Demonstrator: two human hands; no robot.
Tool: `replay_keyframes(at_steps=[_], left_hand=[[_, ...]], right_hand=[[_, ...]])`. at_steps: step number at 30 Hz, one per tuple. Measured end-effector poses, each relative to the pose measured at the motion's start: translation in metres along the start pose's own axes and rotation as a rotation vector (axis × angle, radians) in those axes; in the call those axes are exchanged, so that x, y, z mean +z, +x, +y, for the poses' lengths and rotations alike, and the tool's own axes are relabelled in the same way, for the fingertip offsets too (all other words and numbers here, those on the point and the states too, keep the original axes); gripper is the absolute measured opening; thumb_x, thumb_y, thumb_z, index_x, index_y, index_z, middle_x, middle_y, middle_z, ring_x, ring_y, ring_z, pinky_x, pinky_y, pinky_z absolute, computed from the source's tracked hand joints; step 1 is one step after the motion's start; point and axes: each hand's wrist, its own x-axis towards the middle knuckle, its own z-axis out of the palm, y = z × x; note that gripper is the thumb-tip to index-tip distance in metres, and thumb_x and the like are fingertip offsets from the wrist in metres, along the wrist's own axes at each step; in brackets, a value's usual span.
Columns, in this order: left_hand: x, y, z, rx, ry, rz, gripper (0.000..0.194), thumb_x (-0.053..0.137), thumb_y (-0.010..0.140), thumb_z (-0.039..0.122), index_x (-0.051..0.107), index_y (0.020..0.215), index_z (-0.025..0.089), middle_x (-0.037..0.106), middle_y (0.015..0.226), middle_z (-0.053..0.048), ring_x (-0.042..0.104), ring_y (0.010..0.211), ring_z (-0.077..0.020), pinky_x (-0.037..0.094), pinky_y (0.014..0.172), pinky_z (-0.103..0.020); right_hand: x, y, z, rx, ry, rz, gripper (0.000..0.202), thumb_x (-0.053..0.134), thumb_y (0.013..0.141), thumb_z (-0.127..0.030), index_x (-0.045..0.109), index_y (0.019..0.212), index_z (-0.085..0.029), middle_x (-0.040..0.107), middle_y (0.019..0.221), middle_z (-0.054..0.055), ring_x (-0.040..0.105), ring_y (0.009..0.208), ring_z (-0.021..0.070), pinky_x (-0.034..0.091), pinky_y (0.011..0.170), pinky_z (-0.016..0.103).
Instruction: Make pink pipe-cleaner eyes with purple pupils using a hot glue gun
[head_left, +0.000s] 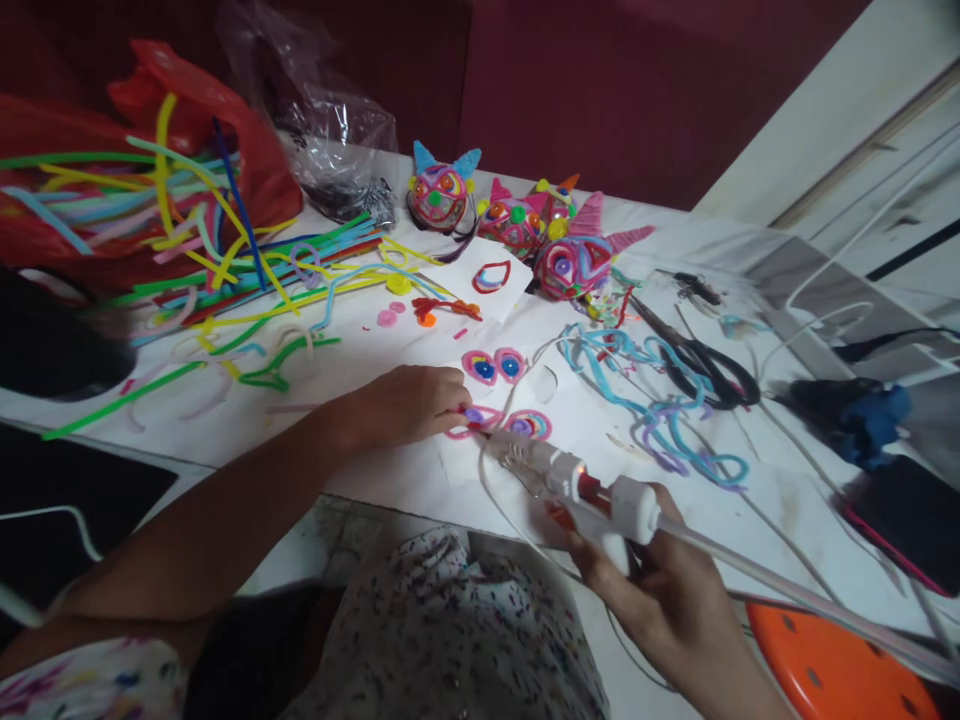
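Note:
My right hand [660, 580] is wrapped round a white glue gun [544, 465], with a long glue stick [750, 570] coming out of its back. The nozzle points left, close to a pink-rimmed eye shape [480, 418] with a purple middle. My left hand [409, 405] rests on the table with fingers pinched at that shape's upper left edge; what lies between the fingertips is hidden. Beside it is a second eye shape [529, 426] with pink and blue rings. Just above sits a pair of pink eyes with blue centres [493, 368] on white paper.
Several colourful cat-like heads [574, 262] stand at the back. Pipe cleaners [225, 250] spill from a red bag [262, 170] on the left. Black scissors [712, 372] and tangled blue pipe cleaners [630, 375] lie to the right. A white cable [487, 480] loops near the gun.

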Motion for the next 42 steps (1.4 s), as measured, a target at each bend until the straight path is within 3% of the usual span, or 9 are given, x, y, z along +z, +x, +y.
replay_keyframes(at_steps=[5, 9, 14, 17, 24, 29, 34, 39, 42], left_hand=[[-0.002, -0.001, 0.001, -0.003, -0.028, -0.008, 0.024, 0.047, 0.099, 0.024, 0.070, 0.099, 0.016, 0.067, 0.098, -0.006, 0.063, 0.084, -0.0150, 0.044, 0.074, -0.025], [-0.002, 0.000, 0.001, -0.029, -0.038, -0.027, 0.023, 0.050, 0.098, 0.025, 0.071, 0.099, 0.016, 0.066, 0.096, -0.006, 0.062, 0.083, -0.0156, 0.042, 0.072, -0.026], [-0.002, 0.001, 0.002, -0.074, -0.025, -0.046, 0.021, 0.054, 0.096, 0.027, 0.072, 0.101, 0.017, 0.067, 0.097, -0.006, 0.063, 0.086, -0.0168, 0.041, 0.071, -0.026], [-0.001, 0.002, 0.003, -0.087, -0.043, -0.033, 0.019, 0.056, 0.094, 0.026, 0.072, 0.101, 0.017, 0.067, 0.095, -0.005, 0.062, 0.082, -0.0157, 0.040, 0.069, -0.025], [0.004, 0.004, 0.000, -0.054, -0.058, 0.019, 0.016, 0.056, 0.091, 0.024, 0.070, 0.092, 0.018, 0.063, 0.083, -0.002, 0.055, 0.069, -0.0126, 0.039, 0.066, -0.025], [0.006, 0.006, -0.002, -0.054, -0.036, 0.017, 0.019, 0.054, 0.092, 0.030, 0.069, 0.091, 0.019, 0.061, 0.081, -0.001, 0.055, 0.067, -0.0129, 0.039, 0.065, -0.026], [0.006, 0.006, 0.000, -0.071, -0.013, 0.025, 0.020, 0.053, 0.092, 0.031, 0.068, 0.087, 0.019, 0.061, 0.081, -0.002, 0.056, 0.070, -0.0134, 0.040, 0.065, -0.027], [0.004, 0.005, 0.003, -0.051, 0.005, 0.039, 0.021, 0.053, 0.092, 0.030, 0.069, 0.088, 0.018, 0.060, 0.079, -0.001, 0.054, 0.066, -0.0123, 0.039, 0.062, -0.025], [0.004, 0.004, 0.005, -0.034, -0.002, 0.049, 0.020, 0.054, 0.092, 0.029, 0.069, 0.089, 0.017, 0.061, 0.080, -0.002, 0.055, 0.068, -0.0125, 0.039, 0.063, -0.025]], right_hand=[[-0.009, 0.003, -0.006, 0.119, 0.031, 0.008, 0.020, 0.068, 0.087, -0.038, 0.070, 0.097, -0.022, 0.068, 0.080, 0.003, 0.064, 0.065, 0.0167, 0.051, 0.051, 0.024], [-0.017, 0.004, -0.010, 0.362, 0.076, 0.078, 0.028, 0.076, 0.077, -0.047, 0.060, 0.077, -0.023, 0.046, 0.048, -0.006, 0.039, 0.039, 0.0101, 0.022, 0.034, 0.021], [-0.029, 0.000, -0.014, 0.648, 0.142, 0.328, 0.057, 0.083, 0.065, -0.048, 0.031, 0.059, -0.026, 0.031, 0.046, -0.010, 0.024, 0.038, 0.0051, 0.012, 0.040, 0.021], [-0.041, 0.000, -0.010, 0.743, 0.172, 0.487, 0.059, 0.086, 0.060, -0.044, 0.030, 0.059, -0.026, 0.026, 0.045, -0.012, 0.023, 0.036, 0.0052, 0.015, 0.037, 0.021], [-0.057, 0.018, 0.009, 0.705, 0.330, 0.612, 0.046, 0.085, 0.059, -0.040, 0.042, 0.062, -0.024, 0.043, 0.045, -0.010, 0.035, 0.033, 0.0060, 0.024, 0.031, 0.019], [-0.049, 0.028, 0.018, 0.693, 0.507, 0.547, 0.051, 0.090, 0.053, -0.044, 0.059, 0.086, -0.021, 0.063, 0.053, -0.003, 0.058, 0.044, 0.0151, 0.041, 0.038, 0.022], [-0.046, 0.031, 0.017, 0.711, 0.507, 0.484, 0.056, 0.090, 0.055, -0.050, 0.063, 0.093, -0.018, 0.070, 0.057, 0.001, 0.057, 0.042, 0.0148, 0.040, 0.039, 0.022], [-0.055, 0.037, 0.022, 0.700, 0.375, 0.391, 0.053, 0.088, 0.056, -0.056, 0.068, 0.086, -0.017, 0.073, 0.064, 0.004, 0.064, 0.050, 0.0186, 0.047, 0.047, 0.028], [-0.063, 0.034, 0.033, 0.604, -0.052, 0.379, 0.044, 0.078, 0.068, -0.060, 0.072, 0.082, -0.018, 0.071, 0.062, 0.005, 0.067, 0.057, 0.0230, 0.046, 0.052, 0.031]])
